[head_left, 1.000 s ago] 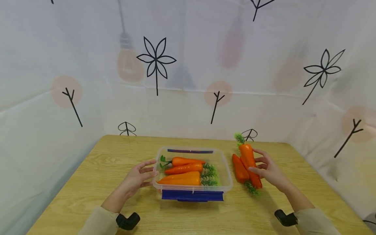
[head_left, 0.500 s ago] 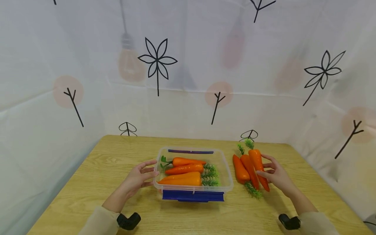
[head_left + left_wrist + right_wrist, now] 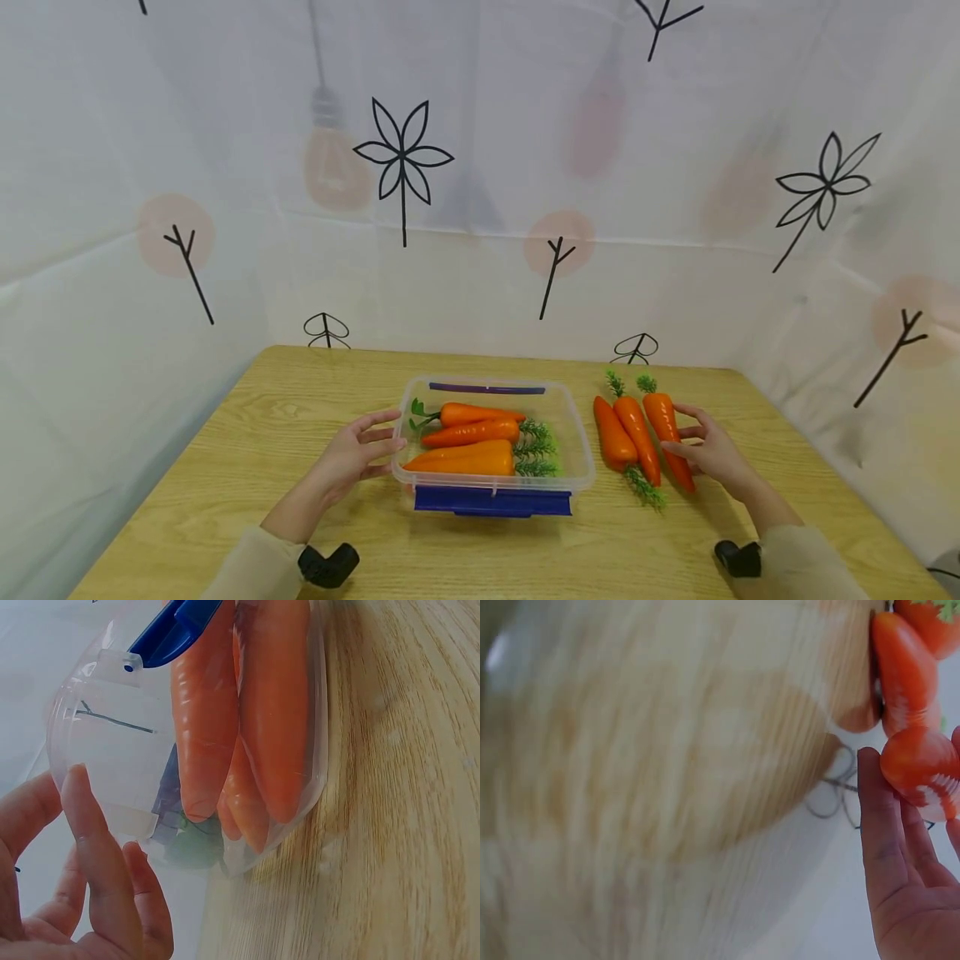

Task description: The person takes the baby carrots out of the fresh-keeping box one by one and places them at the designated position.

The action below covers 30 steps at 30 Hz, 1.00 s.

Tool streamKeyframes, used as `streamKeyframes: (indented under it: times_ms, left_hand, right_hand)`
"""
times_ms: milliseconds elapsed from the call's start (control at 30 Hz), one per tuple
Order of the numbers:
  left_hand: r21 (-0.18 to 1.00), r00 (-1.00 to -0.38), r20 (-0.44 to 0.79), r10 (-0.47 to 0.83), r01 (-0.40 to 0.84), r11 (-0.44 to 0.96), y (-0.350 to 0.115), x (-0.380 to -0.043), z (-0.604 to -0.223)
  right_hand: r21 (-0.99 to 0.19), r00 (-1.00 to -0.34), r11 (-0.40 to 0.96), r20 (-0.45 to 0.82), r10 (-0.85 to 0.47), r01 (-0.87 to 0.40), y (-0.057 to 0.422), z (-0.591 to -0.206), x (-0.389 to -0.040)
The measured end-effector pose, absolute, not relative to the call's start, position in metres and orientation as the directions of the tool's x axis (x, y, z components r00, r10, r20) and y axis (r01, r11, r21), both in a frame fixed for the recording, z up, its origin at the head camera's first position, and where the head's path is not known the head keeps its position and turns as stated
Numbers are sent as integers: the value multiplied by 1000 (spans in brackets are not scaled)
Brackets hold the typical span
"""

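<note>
My right hand (image 3: 712,454) holds the rightmost orange carrot (image 3: 662,415), its thumb over the near part and its fingers along the right side. This carrot points its green top away from me. Left of it lie two more carrots, a middle one (image 3: 634,425) with its top at the back and a left one (image 3: 612,435) with its top toward me. My left hand (image 3: 356,454) touches the left wall of a clear plastic box (image 3: 581,442), fingers spread and relaxed. Several carrots lie crosswise in the box, among them a thick orange one (image 3: 472,457); through the wall, carrots (image 3: 277,712) show stacked.
The box has blue clip latches, the front latch (image 3: 492,500) hanging down. Everything stands on a wooden table (image 3: 315,392). Behind it hangs a white patterned cloth (image 3: 480,283). Black cameras (image 3: 328,565) are strapped to both wrists.
My right hand has moved the held carrot right and down, off the middle carrot to a place beside it. The left hand and the box have stayed where they were.
</note>
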<state>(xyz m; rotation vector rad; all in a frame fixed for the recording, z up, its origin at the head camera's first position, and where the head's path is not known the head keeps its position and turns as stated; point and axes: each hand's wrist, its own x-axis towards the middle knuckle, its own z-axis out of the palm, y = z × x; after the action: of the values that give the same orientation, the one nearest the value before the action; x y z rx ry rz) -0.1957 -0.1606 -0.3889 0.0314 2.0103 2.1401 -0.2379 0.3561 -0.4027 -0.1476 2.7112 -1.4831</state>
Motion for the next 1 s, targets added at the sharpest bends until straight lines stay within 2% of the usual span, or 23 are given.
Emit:
streamKeyframes:
  times_ms: [500, 767, 1000]
  left_hand:
    - [990, -976, -122, 178, -133, -50, -162, -196, -389]
    - [990, -977, -125, 173, -133, -40, -161, -196, -389]
    - [989, -980, -133, 150, -141, -44, -160, -196, -389]
  right_hand:
    - [-800, -990, 599, -60, -129, -30, 355, -403, -248]
    - [-750, -986, 659, -60, -159, -61, 353, -402, -250]
    - [-752, -983, 656, -63, -171, -66, 354, -403, -254]
